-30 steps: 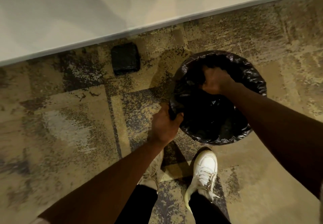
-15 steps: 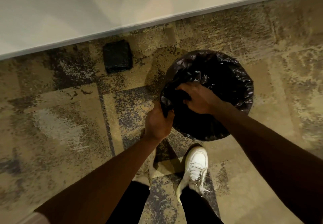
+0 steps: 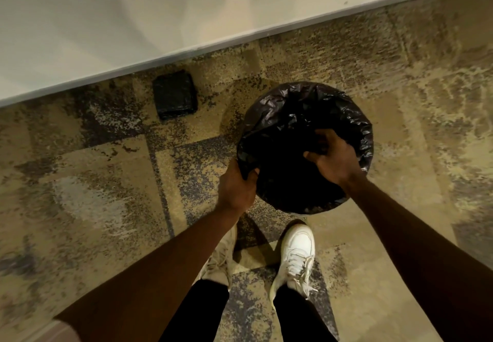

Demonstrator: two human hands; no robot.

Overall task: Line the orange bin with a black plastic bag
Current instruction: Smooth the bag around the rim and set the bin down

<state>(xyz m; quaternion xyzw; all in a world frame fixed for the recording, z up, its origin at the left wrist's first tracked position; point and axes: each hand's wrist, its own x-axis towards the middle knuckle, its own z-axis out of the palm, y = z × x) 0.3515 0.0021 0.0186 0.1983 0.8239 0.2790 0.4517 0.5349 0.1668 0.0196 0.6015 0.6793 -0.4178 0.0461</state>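
Observation:
A round bin stands on the carpet, fully wrapped by a crinkled black plastic bag (image 3: 290, 109); none of the orange shows. My left hand (image 3: 237, 189) grips the bag at the bin's near-left rim. My right hand (image 3: 330, 159) is over the bin's right half, fingers curled into the bag's loose plastic inside the opening. The bag's edge is folded over the rim all around the far side.
A flat black folded pack (image 3: 174, 98) lies on the carpet left of the bin, close to the white wall's baseboard (image 3: 240, 39). My two white shoes (image 3: 296, 256) stand just in front of the bin. Patterned carpet spreads all round.
My right hand moved from the far side of the bin opening to the left, then across to the right half. My left hand kept its grip on the near-left rim.

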